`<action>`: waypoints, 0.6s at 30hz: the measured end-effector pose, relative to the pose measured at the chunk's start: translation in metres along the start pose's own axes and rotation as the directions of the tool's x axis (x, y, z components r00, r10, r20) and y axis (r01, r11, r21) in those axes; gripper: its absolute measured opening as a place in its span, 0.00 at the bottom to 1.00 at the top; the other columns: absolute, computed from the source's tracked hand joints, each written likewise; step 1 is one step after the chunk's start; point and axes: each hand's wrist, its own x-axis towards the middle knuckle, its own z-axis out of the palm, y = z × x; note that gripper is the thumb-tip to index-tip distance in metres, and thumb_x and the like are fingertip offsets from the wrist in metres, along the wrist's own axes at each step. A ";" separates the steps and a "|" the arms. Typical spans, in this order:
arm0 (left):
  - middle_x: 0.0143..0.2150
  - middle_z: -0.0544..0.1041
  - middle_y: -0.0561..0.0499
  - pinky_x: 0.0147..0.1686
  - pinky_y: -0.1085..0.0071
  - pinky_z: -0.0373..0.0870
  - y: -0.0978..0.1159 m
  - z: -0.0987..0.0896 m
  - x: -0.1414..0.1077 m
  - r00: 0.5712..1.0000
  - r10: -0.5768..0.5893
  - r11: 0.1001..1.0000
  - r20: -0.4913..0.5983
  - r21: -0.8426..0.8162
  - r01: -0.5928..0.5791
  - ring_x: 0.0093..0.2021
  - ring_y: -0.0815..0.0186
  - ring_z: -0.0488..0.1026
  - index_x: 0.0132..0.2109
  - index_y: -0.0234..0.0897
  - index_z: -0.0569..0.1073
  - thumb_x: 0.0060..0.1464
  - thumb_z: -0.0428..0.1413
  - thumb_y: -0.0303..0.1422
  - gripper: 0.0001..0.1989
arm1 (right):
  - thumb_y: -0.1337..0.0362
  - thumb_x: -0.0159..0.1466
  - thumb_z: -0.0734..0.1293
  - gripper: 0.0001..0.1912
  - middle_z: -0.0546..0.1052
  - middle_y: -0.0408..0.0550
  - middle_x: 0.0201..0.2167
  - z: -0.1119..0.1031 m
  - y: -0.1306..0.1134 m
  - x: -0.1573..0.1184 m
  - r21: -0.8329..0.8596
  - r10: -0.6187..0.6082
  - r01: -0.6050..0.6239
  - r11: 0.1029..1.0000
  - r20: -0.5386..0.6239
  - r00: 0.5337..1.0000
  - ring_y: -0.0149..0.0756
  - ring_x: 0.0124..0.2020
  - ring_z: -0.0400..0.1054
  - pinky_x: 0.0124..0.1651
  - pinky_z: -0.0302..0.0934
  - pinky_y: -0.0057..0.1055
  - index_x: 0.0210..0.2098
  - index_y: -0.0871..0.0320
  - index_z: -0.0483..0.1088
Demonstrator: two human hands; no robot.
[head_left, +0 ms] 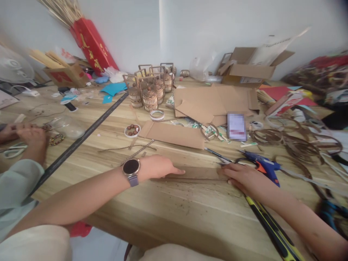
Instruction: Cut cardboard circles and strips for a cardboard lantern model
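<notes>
A flat brown strip [199, 173] lies on the wooden table between my two hands. My left hand [160, 166], with a watch on the wrist, rests on the strip's left end, its index finger stretched out along it. On the right end are the bent fingers of my right hand [239, 174]; what they grip there is hard to make out. Just beyond my right hand lie a blue glue gun [262, 163] and a thin pen-like tool [217, 154]. A black-and-yellow cutter [269, 224] lies under my right forearm.
Cardboard pieces [174, 135] lie past my hands, near a phone [236, 127]. Small woven baskets [150, 98] stand farther back. Coiled brown strips [293, 139] spread at the right. Another person's hands [32, 136] work at the far left, beside a black strip [89, 132].
</notes>
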 end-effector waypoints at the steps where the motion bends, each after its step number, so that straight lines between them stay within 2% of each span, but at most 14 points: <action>1: 0.34 0.79 0.52 0.25 0.73 0.59 0.001 -0.003 0.004 1.000 0.004 1.000 0.010 -0.008 -0.004 0.29 0.62 0.75 0.70 0.61 0.60 0.58 0.53 0.18 0.40 | 0.71 0.63 0.62 0.19 0.79 0.52 0.48 -0.001 -0.001 0.000 0.002 0.001 -0.001 1.000 0.012 1.000 0.44 0.47 0.75 0.47 0.68 0.38 0.51 0.50 0.76; 5: 0.31 0.78 0.54 0.24 0.74 0.59 0.003 -0.008 0.017 0.999 0.028 0.998 -0.039 -0.055 -0.030 0.27 0.62 0.74 0.68 0.61 0.64 0.54 0.58 0.17 0.41 | 0.72 0.63 0.62 0.21 0.79 0.53 0.49 -0.007 -0.007 0.002 -0.006 0.013 -0.013 1.000 0.035 0.999 0.45 0.47 0.75 0.48 0.68 0.39 0.51 0.51 0.75; 8: 0.40 0.79 0.50 0.25 0.73 0.62 0.005 -0.005 0.020 0.992 0.050 0.998 -0.115 -0.038 -0.055 0.30 0.61 0.75 0.66 0.58 0.68 0.54 0.63 0.23 0.37 | 0.73 0.62 0.61 0.22 0.79 0.54 0.49 -0.013 -0.012 0.004 -0.038 0.003 -0.001 0.999 0.058 0.998 0.47 0.48 0.75 0.48 0.68 0.42 0.51 0.52 0.76; 11: 0.48 0.77 0.45 0.29 0.72 0.65 0.007 0.000 0.018 0.990 0.055 0.998 -0.132 0.019 -0.053 0.37 0.59 0.78 0.68 0.56 0.66 0.57 0.63 0.26 0.35 | 0.72 0.63 0.60 0.21 0.80 0.55 0.51 -0.021 -0.016 0.007 -0.065 -0.023 0.029 0.997 0.086 0.996 0.49 0.49 0.75 0.49 0.68 0.45 0.51 0.53 0.76; 18: 0.48 0.77 0.44 0.29 0.71 0.65 0.008 0.008 0.018 0.985 0.065 0.998 -0.159 0.007 -0.065 0.38 0.57 0.77 0.68 0.53 0.66 0.57 0.60 0.23 0.35 | 0.72 0.65 0.61 0.18 0.81 0.56 0.50 -0.029 -0.021 0.011 -0.052 -0.070 0.074 0.996 0.089 0.994 0.48 0.48 0.76 0.48 0.70 0.42 0.49 0.55 0.76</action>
